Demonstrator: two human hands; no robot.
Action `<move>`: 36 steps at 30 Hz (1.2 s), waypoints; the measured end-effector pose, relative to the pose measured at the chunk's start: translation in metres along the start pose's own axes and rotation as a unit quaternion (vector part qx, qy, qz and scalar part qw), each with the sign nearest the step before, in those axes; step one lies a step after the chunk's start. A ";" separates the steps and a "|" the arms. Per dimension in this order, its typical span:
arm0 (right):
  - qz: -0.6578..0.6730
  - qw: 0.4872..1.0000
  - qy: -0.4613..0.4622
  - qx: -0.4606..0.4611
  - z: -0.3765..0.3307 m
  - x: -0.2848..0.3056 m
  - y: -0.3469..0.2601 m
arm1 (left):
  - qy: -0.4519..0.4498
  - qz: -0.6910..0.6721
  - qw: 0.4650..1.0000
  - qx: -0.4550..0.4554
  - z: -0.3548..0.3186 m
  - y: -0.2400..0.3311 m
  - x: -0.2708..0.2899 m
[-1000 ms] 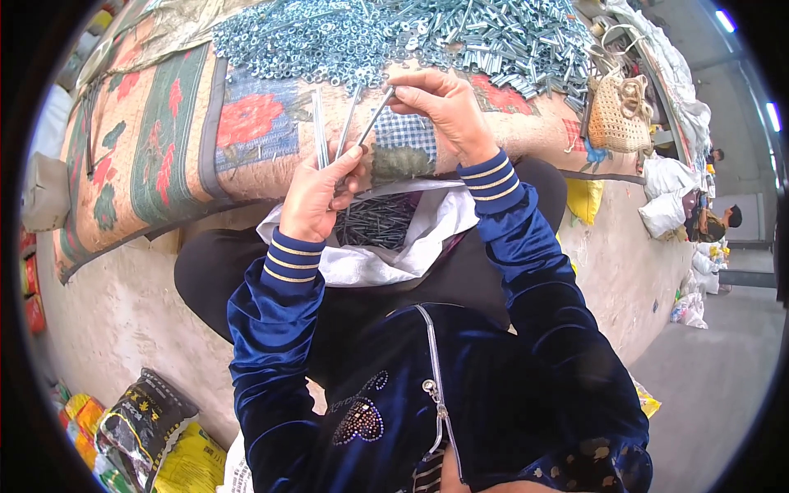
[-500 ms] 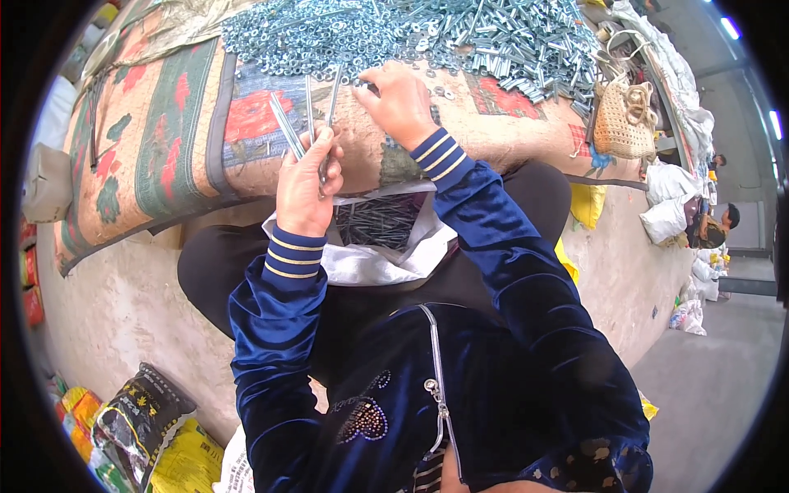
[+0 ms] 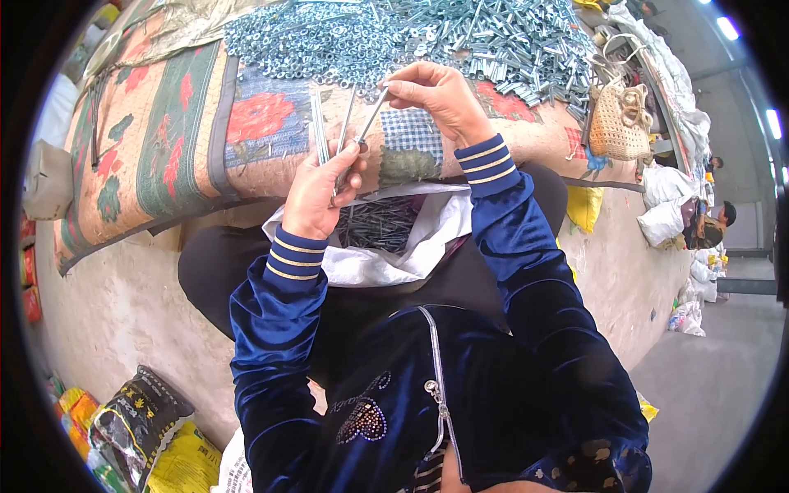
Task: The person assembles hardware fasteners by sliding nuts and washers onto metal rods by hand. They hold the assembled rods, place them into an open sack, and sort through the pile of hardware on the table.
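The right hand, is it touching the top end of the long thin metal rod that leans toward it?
Touching. The head view shows the right hand pinching the upper tip of the long thin metal rod between its fingertips.

Quick count from my feed: two hands in play, left hand [image 3: 316, 193] and right hand [image 3: 440, 94]. I make out three long metal rods [image 3: 319, 123] fanned up out of the left hand, with the right hand pinching the tip of the one nearest it. One white bag [image 3: 411, 246] sits just below both hands, full of more rods, too many to count. Just beyond the right hand there's one heap of small metal parts [image 3: 427, 37], way past counting. One woven basket [image 3: 618, 119] off to the right of the right hand.
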State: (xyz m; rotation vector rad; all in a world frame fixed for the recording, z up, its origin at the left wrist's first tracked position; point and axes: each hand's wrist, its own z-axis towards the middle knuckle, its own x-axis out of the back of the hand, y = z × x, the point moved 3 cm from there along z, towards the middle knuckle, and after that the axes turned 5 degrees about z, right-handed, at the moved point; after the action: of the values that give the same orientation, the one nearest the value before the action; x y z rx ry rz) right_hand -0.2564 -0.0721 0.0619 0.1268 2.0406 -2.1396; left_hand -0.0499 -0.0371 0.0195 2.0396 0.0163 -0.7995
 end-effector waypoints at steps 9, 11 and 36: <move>0.024 0.992 -0.053 -0.109 -0.039 -0.039 0.007 | 0.020 0.022 0.993 -0.117 -0.006 0.001 -0.016; 0.046 0.991 -0.074 -0.101 -0.041 -0.044 0.015 | 0.037 0.047 0.993 -0.098 -0.005 0.002 -0.017; -0.297 0.947 0.043 -0.117 -0.032 -0.015 -0.017 | 0.064 0.145 0.968 -0.196 -0.011 0.002 -0.017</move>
State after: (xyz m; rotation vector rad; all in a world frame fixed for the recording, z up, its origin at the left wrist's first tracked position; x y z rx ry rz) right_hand -0.2466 -0.0382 0.0794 -0.5003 2.6198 -2.1840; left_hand -0.0563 -0.0253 0.0345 1.6635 -0.0469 -0.4395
